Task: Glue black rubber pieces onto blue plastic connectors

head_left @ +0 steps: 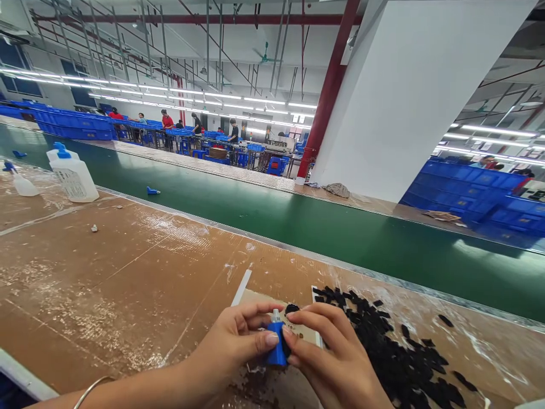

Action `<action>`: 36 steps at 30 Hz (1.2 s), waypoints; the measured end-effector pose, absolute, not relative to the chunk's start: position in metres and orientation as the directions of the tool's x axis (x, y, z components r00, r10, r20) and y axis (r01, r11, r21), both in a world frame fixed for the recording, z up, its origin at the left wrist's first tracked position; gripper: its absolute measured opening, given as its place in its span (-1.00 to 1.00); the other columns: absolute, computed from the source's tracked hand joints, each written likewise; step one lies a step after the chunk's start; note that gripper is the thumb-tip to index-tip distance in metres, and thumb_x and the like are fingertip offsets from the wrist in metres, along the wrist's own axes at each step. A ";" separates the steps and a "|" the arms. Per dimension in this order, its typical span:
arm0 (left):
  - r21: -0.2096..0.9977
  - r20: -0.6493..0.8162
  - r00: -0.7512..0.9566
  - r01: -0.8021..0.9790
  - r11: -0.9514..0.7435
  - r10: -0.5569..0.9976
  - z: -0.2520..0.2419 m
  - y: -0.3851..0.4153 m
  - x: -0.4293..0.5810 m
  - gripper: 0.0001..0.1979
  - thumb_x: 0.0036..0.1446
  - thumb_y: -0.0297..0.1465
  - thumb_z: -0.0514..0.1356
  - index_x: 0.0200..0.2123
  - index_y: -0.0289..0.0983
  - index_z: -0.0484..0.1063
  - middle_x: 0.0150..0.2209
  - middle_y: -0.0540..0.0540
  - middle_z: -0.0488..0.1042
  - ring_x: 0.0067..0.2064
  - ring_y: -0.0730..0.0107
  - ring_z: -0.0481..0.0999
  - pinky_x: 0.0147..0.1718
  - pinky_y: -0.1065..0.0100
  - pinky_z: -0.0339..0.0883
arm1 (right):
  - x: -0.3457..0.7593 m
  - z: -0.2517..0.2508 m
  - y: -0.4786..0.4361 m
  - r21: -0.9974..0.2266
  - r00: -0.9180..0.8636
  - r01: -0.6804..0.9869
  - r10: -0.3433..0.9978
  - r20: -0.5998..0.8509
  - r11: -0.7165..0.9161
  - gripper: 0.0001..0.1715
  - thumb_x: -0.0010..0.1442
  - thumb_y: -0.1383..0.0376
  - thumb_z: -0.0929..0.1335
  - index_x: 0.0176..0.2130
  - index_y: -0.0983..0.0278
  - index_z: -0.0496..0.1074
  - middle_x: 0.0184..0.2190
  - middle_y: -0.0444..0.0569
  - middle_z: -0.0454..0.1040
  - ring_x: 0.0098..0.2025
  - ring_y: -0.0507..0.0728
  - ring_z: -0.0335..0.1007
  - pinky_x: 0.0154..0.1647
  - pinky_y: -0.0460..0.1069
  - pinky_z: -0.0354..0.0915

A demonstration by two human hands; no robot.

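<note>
Low in the middle of the head view, my left hand [238, 341] pinches a small blue plastic part [277, 351] between thumb and fingers. A whitish tip [276, 315] sticks up from its top. My right hand [330, 346] is closed at the part's right side, its fingertips on a small black piece [286, 344] against the blue surface; the fingers partly cover it. Another dark round piece [292, 308] shows just behind the fingertips. Right of my right hand spreads a pile of small black pieces [395, 360].
Beyond the brown worktable [128, 272] runs a green conveyor belt [238, 199] with a blue part [152, 191] on it. A white pump bottle [74, 176] and a small spray bottle [23, 183] stand at left. Blue crates [472, 193] are stacked at right; people work far back.
</note>
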State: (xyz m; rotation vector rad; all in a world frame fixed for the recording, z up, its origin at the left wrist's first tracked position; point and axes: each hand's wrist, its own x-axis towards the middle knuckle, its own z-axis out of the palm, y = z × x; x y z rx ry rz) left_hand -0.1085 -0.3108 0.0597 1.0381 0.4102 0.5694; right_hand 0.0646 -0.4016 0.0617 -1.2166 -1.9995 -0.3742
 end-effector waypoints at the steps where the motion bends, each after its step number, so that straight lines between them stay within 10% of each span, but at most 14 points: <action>1: 0.893 -0.057 0.777 -0.241 0.379 0.627 0.060 -0.310 -0.109 -0.60 -0.08 -0.36 0.36 -0.11 -0.27 0.47 -0.24 -0.16 0.55 -0.22 0.34 0.51 -0.23 0.40 0.36 | 0.064 0.060 -0.402 -0.036 -0.299 0.879 0.610 0.734 0.475 -0.68 0.16 0.41 0.31 -0.07 0.20 0.42 -0.12 0.02 0.49 -0.10 0.20 0.32 -0.13 0.09 0.33; 6: 0.922 -0.068 0.742 -0.209 0.326 0.667 0.060 -0.304 -0.111 -0.59 -0.07 -0.36 0.35 -0.09 -0.25 0.47 -0.22 -0.16 0.56 -0.17 0.31 0.52 -0.19 0.39 0.35 | 0.053 0.049 -0.403 0.174 -0.384 0.902 0.548 0.743 0.395 -0.45 0.13 0.15 0.37 0.04 0.43 0.35 -0.06 0.14 0.48 -0.06 0.28 0.30 -0.13 0.10 0.32; 16: 0.929 -0.067 0.746 -0.196 0.315 0.662 0.064 -0.300 -0.111 -0.56 -0.06 -0.35 0.34 -0.06 -0.27 0.44 -0.20 -0.19 0.55 -0.13 0.24 0.50 -0.17 0.32 0.36 | 0.037 0.041 -0.400 0.039 -0.274 0.915 0.547 0.791 0.401 -0.31 0.14 0.16 0.35 0.17 0.44 0.20 0.01 0.20 0.40 0.03 0.30 0.23 -0.06 0.13 0.29; 20: 0.905 -0.036 0.764 -0.249 0.346 0.644 0.070 -0.296 -0.111 -0.53 -0.02 -0.36 0.30 0.01 -0.21 0.37 -0.20 -0.17 0.52 -0.25 0.24 0.53 -0.25 0.27 0.39 | 0.058 0.051 -0.399 -0.275 -0.083 0.878 0.690 0.719 0.392 -0.44 0.22 0.13 0.28 0.17 0.24 0.21 0.14 0.11 0.26 0.12 0.25 0.17 0.05 0.14 0.24; 24: 0.883 -0.067 0.707 -0.286 0.372 0.704 0.070 -0.276 -0.112 -0.55 0.09 -0.39 0.19 0.07 -0.27 0.30 -0.25 -0.20 0.50 -0.34 0.31 0.49 -0.32 0.30 0.36 | 0.101 0.065 -0.398 -0.686 0.277 0.718 0.856 0.437 0.118 -0.73 0.25 0.20 0.25 -0.08 0.22 0.39 -0.19 -0.01 0.50 -0.21 0.13 0.43 -0.19 0.03 0.36; 36: 0.871 -0.205 0.590 -0.254 0.420 0.781 0.056 -0.245 -0.113 -0.62 0.12 -0.43 0.12 0.03 -0.38 0.31 -0.27 -0.20 0.46 -0.40 0.45 0.40 -0.34 0.40 0.31 | 0.122 0.040 -0.400 -0.250 -0.010 0.968 0.998 0.056 0.024 -0.62 -0.01 0.61 0.24 -0.29 0.27 0.47 -0.28 0.03 0.42 -0.16 0.24 0.37 -0.12 0.11 0.31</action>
